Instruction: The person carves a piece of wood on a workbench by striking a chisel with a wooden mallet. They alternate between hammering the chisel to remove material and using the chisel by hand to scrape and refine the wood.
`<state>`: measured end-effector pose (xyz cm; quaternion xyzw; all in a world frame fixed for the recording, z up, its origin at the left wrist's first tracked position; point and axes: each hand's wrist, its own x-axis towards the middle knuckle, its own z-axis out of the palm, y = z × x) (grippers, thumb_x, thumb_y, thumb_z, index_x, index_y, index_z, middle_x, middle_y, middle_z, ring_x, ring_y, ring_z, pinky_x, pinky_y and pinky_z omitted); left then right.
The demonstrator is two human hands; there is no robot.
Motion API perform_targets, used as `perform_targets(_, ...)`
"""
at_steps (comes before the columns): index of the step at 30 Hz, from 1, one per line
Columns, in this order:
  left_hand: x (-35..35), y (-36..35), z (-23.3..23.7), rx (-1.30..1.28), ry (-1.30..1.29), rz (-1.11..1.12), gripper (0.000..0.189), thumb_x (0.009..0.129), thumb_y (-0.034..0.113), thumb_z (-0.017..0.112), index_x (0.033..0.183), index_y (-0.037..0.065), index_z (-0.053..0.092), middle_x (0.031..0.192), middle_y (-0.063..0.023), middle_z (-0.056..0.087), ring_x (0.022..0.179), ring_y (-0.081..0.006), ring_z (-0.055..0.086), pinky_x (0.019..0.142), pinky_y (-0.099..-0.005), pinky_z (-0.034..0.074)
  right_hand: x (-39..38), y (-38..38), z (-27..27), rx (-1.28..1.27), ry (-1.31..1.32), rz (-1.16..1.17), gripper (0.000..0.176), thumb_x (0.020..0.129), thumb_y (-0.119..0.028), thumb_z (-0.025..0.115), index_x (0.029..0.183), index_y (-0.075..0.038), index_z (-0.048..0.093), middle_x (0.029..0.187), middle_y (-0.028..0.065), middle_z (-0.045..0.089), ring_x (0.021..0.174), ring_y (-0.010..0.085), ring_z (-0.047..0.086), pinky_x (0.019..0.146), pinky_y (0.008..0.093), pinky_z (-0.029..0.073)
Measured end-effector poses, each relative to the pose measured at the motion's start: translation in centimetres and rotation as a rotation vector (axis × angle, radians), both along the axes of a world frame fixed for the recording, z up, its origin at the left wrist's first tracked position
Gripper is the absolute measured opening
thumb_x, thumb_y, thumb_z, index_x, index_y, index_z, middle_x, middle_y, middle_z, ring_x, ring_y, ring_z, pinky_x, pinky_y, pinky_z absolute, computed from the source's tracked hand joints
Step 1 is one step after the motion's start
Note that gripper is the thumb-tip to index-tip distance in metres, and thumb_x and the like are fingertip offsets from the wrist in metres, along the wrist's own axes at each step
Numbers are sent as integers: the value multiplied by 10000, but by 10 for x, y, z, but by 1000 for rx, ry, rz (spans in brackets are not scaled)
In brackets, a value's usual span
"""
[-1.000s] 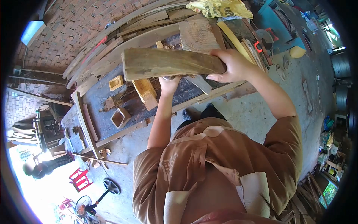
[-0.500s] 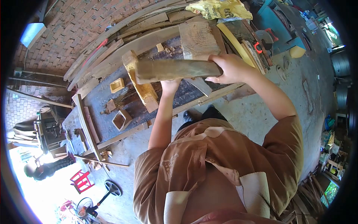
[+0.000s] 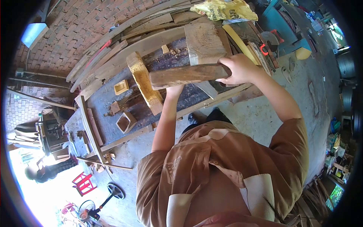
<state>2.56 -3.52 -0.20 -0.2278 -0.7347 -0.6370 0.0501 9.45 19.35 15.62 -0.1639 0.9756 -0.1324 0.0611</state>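
The plank (image 3: 185,75) is held in the air over the bench (image 3: 102,98), at about 12 o'clock in the view and just ahead of the person's chest. Its long axis runs nearly level from 3 o'clock to 9 o'clock, with the 9 o'clock end dipping slightly. That free end points at the yellow block (image 3: 145,83) and seems to overlap it, though I cannot tell whether they touch. The plank looks turned so that 1 narrow edge faces up toward the camera.

The right hand (image 3: 238,70) is clamped round the plank's 3 o'clock end, fingers curled over the top. A grip at the very end probably steers and rolls the plank rather than carrying it.

The left hand (image 3: 174,90) comes up beneath the plank near its middle. This likely props the weight, since 1 hand at the far end would leave the plank sagging. Its fingers are hidden behind the wood, so I cannot tell if it is open or closed.

A wide board (image 3: 204,43) lies on the bench at 12 o'clock of the plank. 2 small boxes (image 3: 126,122) (image 3: 121,87) sit toward 9 o'clock. A yellow bag (image 3: 225,9) lies at the top edge. Another person (image 3: 41,172) and a red stool (image 3: 84,182) are well apart at 8 o'clock.
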Motion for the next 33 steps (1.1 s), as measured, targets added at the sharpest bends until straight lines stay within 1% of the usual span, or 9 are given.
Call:
perform_targets(2,-1,4,6,-72,134,41,248,721,137,691,911,27,575,925,-77,593,843,-169,549,752,-320,445,2,-3,1,-146,92,1,461,618,-354,717,920,-56,537,714,156,576,644,332,570,573,390,448)
perform_targets(5,4,6,21,163,-295,-52,234,719,111,673,910,30,564,927,-64,588,837,-201,550,727,-333,452,7,-10,-1,-489,235,-14,458,621,-342,714,930,-56,533,769,159,598,683,328,586,606,375,461)
perform_targets(8,-1,13,8,285,16,-1,267,707,106,684,928,31,554,937,-62,582,833,-189,552,732,-325,458,5,-6,-3,-242,79,-34,461,623,-340,713,937,-51,540,766,159,597,691,323,587,615,376,460)
perform_targets(11,-2,4,-4,114,-2,8,305,703,112,697,951,33,539,933,-57,573,840,-170,542,756,-316,452,-1,2,3,56,-88,-63,458,626,-339,712,935,-45,547,765,158,598,698,320,588,625,372,459)
perform_targets(18,-4,12,10,235,-269,-47,294,667,0,660,937,-5,542,890,-51,596,781,-141,565,709,-283,467,9,-4,13,-440,32,-92,459,622,-301,724,950,-35,543,778,153,602,739,298,597,660,345,461)
perform_targets(20,0,14,15,347,-139,-25,308,659,8,671,938,-1,543,890,-52,595,784,-137,563,711,-282,466,4,0,9,-383,97,-5,462,632,-310,714,962,-39,539,781,170,597,742,310,590,659,359,459)
perform_targets(22,-4,11,10,167,66,60,320,658,18,677,946,6,540,888,-53,591,784,-135,562,708,-280,467,-2,4,12,62,-170,-77,456,641,-322,705,964,-47,541,792,174,595,744,323,583,657,373,456)
perform_targets(30,-1,13,19,241,-261,31,131,675,3,658,783,18,585,745,-14,599,701,-99,557,662,-244,452,12,-3,0,-423,-87,-144,495,659,-348,692,998,-29,523,828,175,590,785,311,583,681,367,455)
perform_targets(33,-1,11,20,235,-153,66,143,678,6,664,795,15,583,765,-20,606,706,-107,562,663,-247,457,6,2,-18,-159,-85,-91,509,663,-371,687,1002,-32,517,848,186,584,800,339,568,688,382,448)
